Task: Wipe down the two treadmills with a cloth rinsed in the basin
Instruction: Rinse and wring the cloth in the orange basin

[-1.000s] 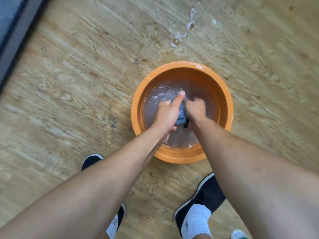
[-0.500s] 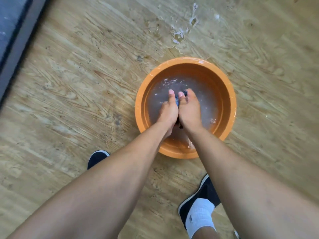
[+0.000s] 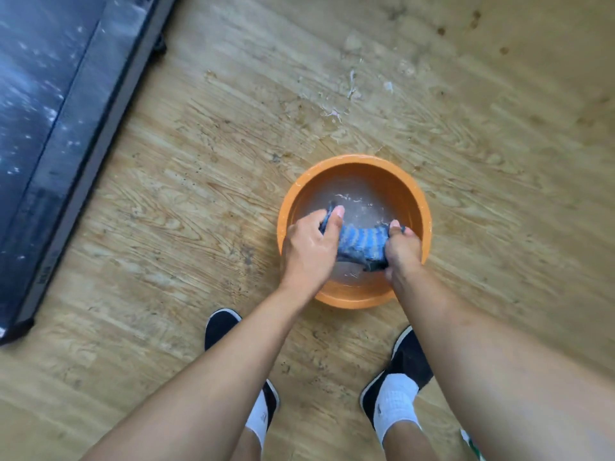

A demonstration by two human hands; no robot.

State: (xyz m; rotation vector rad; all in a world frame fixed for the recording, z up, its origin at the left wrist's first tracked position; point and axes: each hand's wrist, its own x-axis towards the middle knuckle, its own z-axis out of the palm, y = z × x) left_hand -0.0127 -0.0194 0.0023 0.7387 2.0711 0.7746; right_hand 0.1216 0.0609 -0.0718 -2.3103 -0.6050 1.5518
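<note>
**Caller:** What's different from half a second back?

**Me:** My hands have come apart! They were pressed side by side with the cloth all but hidden. Now my left hand (image 3: 307, 251) and right hand (image 3: 404, 249) are spread, and the blue striped cloth (image 3: 361, 242) is stretched between them. The treadmill (image 3: 50, 128) also fills far more of the frame's upper left.

**Caller:** And the grip?

**Me:** Tight on both sides. My left fingers curl round one end, with the thumb laid over the top and a tuft poking out past it. My right fist is clenched round the other end, thumb on top.

**Caller:** Where's the cloth?

**Me:** Inside the rim of the orange basin (image 3: 427, 221), right of centre, over the cloudy water (image 3: 359, 207). I can't tell whether its lower edge is dipping in. The basin stands on the wood-grain floor (image 3: 199, 194), and my black shoes (image 3: 221, 327) are just below it in the frame.
</note>
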